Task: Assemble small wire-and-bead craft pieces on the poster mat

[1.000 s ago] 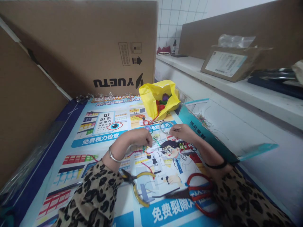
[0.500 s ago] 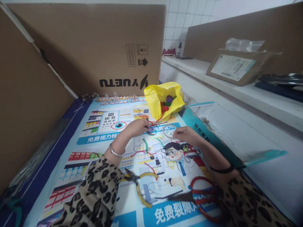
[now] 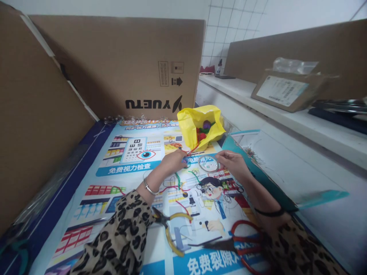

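Centrally, round clear dish (image 3: 208, 171) lies on printed sheet (image 3: 155, 238) — small bits (image 3: 207, 165) inside. Left hand (image 3: 174, 161) at dish's 9 o'clock, fingers curled at small purple-blue piece (image 3: 185, 162); whether gripping it, cannot tell. Right hand (image 3: 233, 163) at 3 o'clock, fingertips close together at dish rim; grip likewise unclear. Further out — yellow bag (image 3: 187, 128) at 12 o'clock, red-handled scissors (image 3: 237, 246) at 5, yellow-handled pliers (image 3: 164, 220) at 7.

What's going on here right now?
A person's left hand is at a small bluish-purple piece; whether it grips it is unclear. The right hand holds a round, clear-looking piece by its edge. Beyond them stands an open yellow bag. Pliers and scissors lie nearer on the printed sheet, neither in hand.
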A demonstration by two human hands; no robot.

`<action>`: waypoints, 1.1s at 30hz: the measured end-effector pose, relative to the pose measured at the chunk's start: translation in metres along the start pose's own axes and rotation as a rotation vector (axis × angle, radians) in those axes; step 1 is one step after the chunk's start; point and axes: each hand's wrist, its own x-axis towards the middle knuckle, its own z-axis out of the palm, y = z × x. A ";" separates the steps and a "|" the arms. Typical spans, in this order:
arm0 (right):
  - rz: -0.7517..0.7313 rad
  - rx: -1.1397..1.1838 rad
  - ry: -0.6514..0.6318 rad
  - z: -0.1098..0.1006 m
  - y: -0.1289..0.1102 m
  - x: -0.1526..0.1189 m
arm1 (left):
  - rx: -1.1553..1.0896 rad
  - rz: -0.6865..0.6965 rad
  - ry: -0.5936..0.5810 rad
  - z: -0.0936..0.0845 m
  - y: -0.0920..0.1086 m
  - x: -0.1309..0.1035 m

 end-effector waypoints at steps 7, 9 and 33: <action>-0.028 -0.121 -0.019 0.000 -0.007 -0.001 | 0.026 0.096 0.059 -0.032 0.007 0.003; -0.037 -0.152 -0.032 0.003 -0.010 -0.002 | 0.042 0.119 0.048 -0.042 0.012 0.003; -0.063 -0.218 -0.254 0.051 -0.061 -0.115 | -0.267 0.031 -0.077 -0.002 0.046 -0.130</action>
